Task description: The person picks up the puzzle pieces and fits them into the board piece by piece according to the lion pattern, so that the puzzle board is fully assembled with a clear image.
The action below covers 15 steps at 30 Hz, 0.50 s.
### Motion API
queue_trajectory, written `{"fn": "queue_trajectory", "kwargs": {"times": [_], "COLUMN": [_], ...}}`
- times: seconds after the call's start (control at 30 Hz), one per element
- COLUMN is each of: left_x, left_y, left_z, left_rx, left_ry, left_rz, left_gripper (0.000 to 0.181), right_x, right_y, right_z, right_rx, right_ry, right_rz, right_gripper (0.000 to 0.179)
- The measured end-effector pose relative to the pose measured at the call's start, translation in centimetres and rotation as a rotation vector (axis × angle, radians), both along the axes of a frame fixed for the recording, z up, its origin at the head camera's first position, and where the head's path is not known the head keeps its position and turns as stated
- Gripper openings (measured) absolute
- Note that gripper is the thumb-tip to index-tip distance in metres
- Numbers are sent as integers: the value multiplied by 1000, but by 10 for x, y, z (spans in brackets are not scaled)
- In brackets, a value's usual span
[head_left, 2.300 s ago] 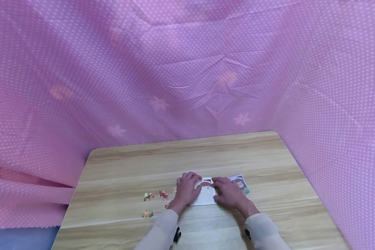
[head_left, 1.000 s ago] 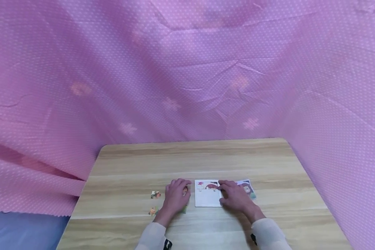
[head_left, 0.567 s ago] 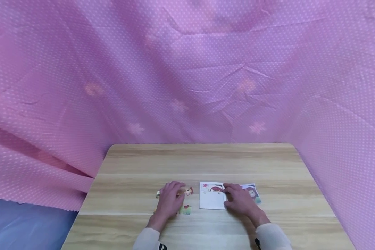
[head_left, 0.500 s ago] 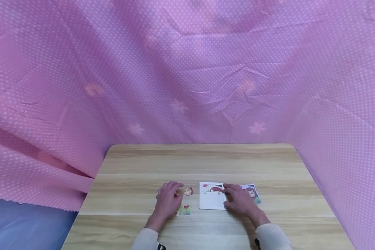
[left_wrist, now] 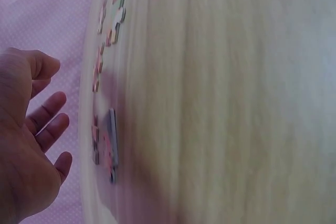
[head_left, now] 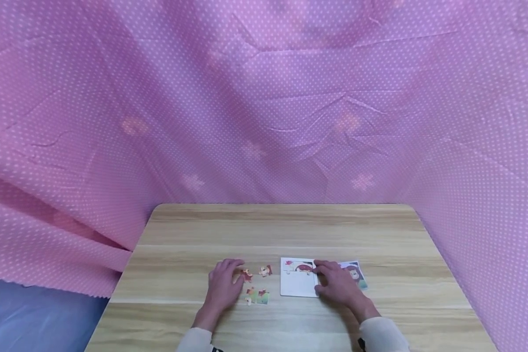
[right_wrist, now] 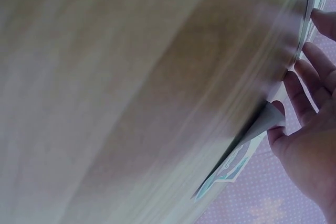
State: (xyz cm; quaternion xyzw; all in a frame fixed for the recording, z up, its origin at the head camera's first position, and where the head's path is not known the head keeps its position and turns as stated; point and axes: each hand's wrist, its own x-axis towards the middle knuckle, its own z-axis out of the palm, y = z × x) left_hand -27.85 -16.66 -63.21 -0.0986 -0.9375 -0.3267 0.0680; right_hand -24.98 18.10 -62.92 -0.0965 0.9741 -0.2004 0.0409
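My left hand (head_left: 222,288) hovers over the left part of the table, fingers bent loosely, holding nothing. Beside its fingertips lies a red-and-orange puzzle piece (head_left: 246,275); in the left wrist view a puzzle piece (left_wrist: 111,145) and another next to it lie below the hand, which hides them from the head view. The fingertips of my right hand (head_left: 341,283) rest along the right edge of a white puzzle board (head_left: 298,287). Fitted pieces (head_left: 303,267) fill part of the board's top row. A lion picture card (head_left: 355,275) lies partly under the right hand, one edge lifted against a finger (right_wrist: 277,109).
More loose pieces lie between the left hand and the board, among them a piece with red (head_left: 265,270) and a green piece (head_left: 262,297). The wooden table (head_left: 273,230) has a pink dotted cloth (head_left: 264,122) behind and beside it.
The left hand has left the board and moved left across the loose pieces, uncovering several of them. The right hand stays at the board's right edge. The head view has shifted slightly.
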Motion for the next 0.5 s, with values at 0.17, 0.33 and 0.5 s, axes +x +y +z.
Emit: {"fn": "queue_trajectory", "kwargs": {"times": [0.17,0.33,0.5], "left_x": [-1,-1,-1], "left_y": [-7,-15,-21], "left_z": [-5,-8,-10], "left_rx": [-19,-39,-70], "left_ry": [-13,-2,-17], "left_rz": [19,40,67], "left_gripper": [40,38,36], "right_x": [-1,-2,-4], "right_y": [2,2,3], "right_z": [0,1,1], "right_rx": [7,5,1], "right_ry": [15,38,44], "right_rz": [3,13,24], "right_gripper": [48,47,48]}}
